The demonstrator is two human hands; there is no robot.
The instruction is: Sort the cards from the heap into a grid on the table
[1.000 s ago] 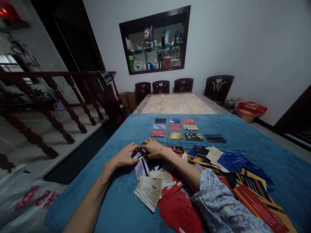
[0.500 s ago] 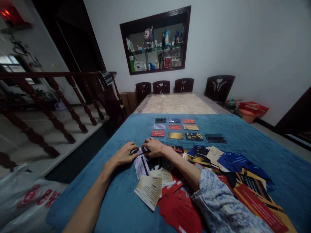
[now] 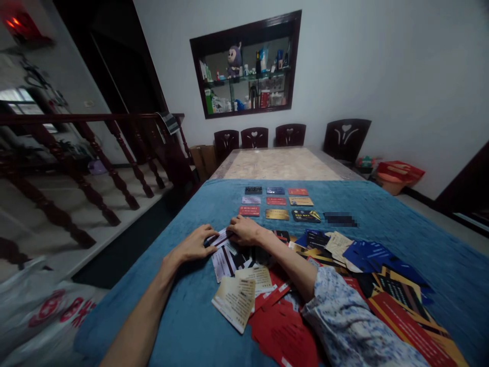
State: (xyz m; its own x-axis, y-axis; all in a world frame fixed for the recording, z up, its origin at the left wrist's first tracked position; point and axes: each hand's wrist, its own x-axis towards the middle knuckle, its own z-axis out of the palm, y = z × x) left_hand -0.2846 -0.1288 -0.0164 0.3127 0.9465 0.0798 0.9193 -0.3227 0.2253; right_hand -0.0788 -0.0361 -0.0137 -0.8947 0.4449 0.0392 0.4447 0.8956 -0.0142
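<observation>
Both hands rest at the far left edge of a spread of cards on a blue cloth. My left hand (image 3: pixel 196 242) has its fingers curled at the left edge of a pale card with a dark stripe (image 3: pixel 222 262). Close beside it, my right hand (image 3: pixel 244 230) bends its fingers down over the far end of the pale cards, its fingertips partly hidden. Cream cards (image 3: pixel 235 302) lie nearer, with a heap of red cards (image 3: pixel 284 331) beside them. Further off, a red card (image 3: pixel 249 211) and a gold card (image 3: pixel 277 214) belong to three rows of cards.
Blue cards (image 3: pixel 372 255) and red and gold cards (image 3: pixel 408 321) lie to the right. The marble tabletop (image 3: pixel 275 162) continues beyond the cloth, with chairs (image 3: pixel 346 138) around it. A white plastic bag (image 3: pixel 42 306) sits at the lower left.
My right hand has shifted slightly right, away from my left hand, and more of the pale striped cards shows between them. My left hand has barely moved.
</observation>
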